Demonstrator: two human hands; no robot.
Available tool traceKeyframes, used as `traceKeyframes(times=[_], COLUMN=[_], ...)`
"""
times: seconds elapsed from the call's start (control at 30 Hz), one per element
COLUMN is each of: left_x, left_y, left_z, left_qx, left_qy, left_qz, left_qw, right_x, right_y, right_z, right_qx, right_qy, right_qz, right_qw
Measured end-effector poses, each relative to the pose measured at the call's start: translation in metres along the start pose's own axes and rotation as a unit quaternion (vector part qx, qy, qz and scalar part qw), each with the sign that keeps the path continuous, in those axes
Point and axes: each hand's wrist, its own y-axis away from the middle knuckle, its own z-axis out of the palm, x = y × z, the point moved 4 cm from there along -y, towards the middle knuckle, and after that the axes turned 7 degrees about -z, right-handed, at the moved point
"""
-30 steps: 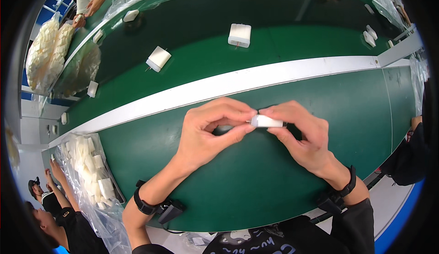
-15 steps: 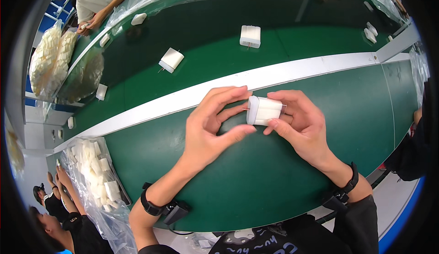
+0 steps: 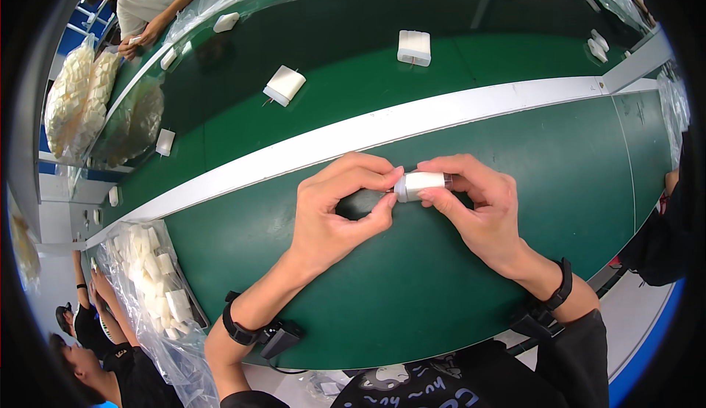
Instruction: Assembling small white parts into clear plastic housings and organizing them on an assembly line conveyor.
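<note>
A small white block-shaped casing (image 3: pixel 424 183) with a pale grey end cap is between my hands above the green work surface (image 3: pixel 353 290). My right hand (image 3: pixel 487 206) is closed on it, fingers along the top and right end, thumb along the near side. My left hand (image 3: pixel 331 206) is closed too, with thumb and index fingertip pinching at the capped left end. A thin wire seems to come out there, mostly hidden by the fingertips. The casing lies on its side, narrow face toward me.
Beyond a white rail (image 3: pixel 368 130), similar white casings (image 3: pixel 284 85) with thin wires lie on a green conveyor belt (image 3: pixel 353 62). A clear bag of white pieces (image 3: pixel 151 276) sits at the left. Several other people (image 3: pixel 158 0) are around the line.
The casing has turned so its narrow side shows. My left thumb and index finger have closed in on its capped end. Casings on the belt have shifted slightly to the right.
</note>
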Motion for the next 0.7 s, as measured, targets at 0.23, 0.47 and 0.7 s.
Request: traceKeyframes(times=[0.23,0.47,0.7], left_x=[0.002,0.006,0.007], left_y=[0.001,-0.002,-0.005], left_z=[-0.002,0.002,0.007], left_qx=[-0.062,-0.072,-0.061], left_qy=[0.066,0.093,0.096], left_qz=[-0.075,-0.109,-0.128], left_qw=[0.993,0.987,0.985], right_x=[-0.003,-0.002,-0.014], right_y=[0.0,0.0,0.002], right_z=[-0.005,-0.009,-0.01], right_qx=[0.0,-0.018,-0.05], right_qy=[-0.001,0.009,0.099], right_qz=[-0.018,-0.03,-0.087], right_qw=[1.0,0.999,0.99])
